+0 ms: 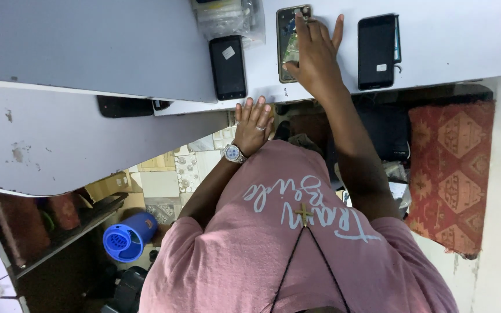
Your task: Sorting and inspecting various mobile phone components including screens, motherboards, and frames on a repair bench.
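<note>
the right hand [315, 55] lies flat, fingers spread, pinning the lit gold-edged smartphone [288, 43] on the white counter [447, 52] between two dark phones; the left hand [252, 124] rests open and empty on the counter's edge, bracing.

A single camera, worn on the person's head, looks steeply down over the chest in the pink shirt [279, 243], which fills the lower middle of the frame, so close that the collar runs off the bottom edge. The view faces forward and down onto the white desk [436, 52] across the top of the frame, with the tiled floor [169, 179] seen farther below at centre left. Only this one view exists, so nothing is shared with another.
</note>
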